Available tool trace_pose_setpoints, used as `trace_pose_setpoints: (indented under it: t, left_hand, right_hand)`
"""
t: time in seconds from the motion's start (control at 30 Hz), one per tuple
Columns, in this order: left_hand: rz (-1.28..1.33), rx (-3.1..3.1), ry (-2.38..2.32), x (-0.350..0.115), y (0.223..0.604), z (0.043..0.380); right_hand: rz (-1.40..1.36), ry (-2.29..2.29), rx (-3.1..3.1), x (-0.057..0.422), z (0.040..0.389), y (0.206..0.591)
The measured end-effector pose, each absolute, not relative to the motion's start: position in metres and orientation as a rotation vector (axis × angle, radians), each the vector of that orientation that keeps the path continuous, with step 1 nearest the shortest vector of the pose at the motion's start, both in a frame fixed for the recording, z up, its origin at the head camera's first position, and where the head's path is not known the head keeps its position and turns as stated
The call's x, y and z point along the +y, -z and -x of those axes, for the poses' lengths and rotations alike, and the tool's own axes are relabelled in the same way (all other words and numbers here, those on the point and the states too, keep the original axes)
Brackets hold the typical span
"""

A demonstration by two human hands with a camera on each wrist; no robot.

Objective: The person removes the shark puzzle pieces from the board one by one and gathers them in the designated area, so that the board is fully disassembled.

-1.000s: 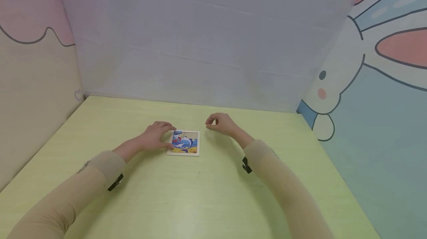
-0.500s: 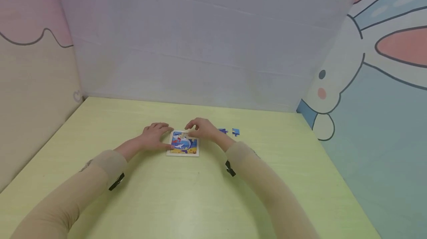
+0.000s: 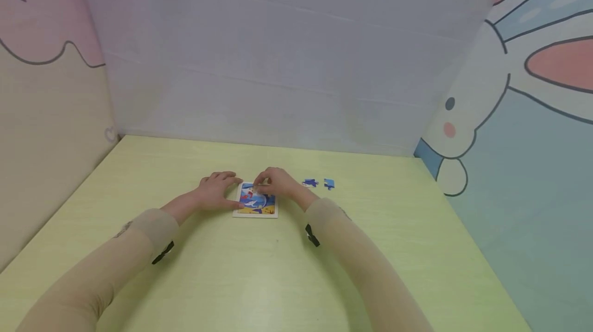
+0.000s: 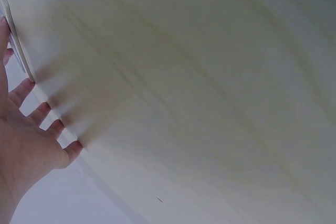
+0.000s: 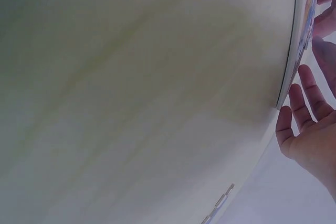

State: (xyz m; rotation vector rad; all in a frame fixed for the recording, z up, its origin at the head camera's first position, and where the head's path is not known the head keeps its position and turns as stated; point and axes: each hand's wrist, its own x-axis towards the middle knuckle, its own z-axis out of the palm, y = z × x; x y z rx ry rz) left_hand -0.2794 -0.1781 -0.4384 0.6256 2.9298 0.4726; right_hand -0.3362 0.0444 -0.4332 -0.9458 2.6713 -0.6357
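Observation:
A small jigsaw puzzle (image 3: 252, 207) in a white square frame lies on the table, its picture a dolphin in blue water over yellow sand. My left hand (image 3: 215, 191) rests at its left side with fingers spread, index fingertip near the top left corner and thumb on the lower left. In the left wrist view, the left hand's other fingertips (image 4: 41, 113) touch the table. Over the puzzle's upper part my right hand (image 3: 278, 182) pinches a puzzle piece, mostly hidden by the fingers. The right wrist view has the right hand (image 5: 310, 124) close beside the frame's edge.
Loose blue puzzle pieces lie right of the right hand: one dark blue piece (image 3: 310, 182) and one light blue piece (image 3: 329, 184). The pale yellow table (image 3: 278, 280) meets a white back wall (image 3: 278, 90) and printed side walls.
My right hand has moved left from beside the frame to over the puzzle's upper part, bringing the loose pieces into view. The left hand has stayed at the frame's left side.

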Motion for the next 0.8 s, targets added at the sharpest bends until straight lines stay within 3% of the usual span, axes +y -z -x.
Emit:
trace_pose_setpoints:
  t: [0.8]
  left_hand:
    - [-0.647,2.926,-0.435,-0.1789,0.4365,0.2770]
  right_hand:
    - [1.020,0.618,2.690,0.0391,0.3302,0.4333]
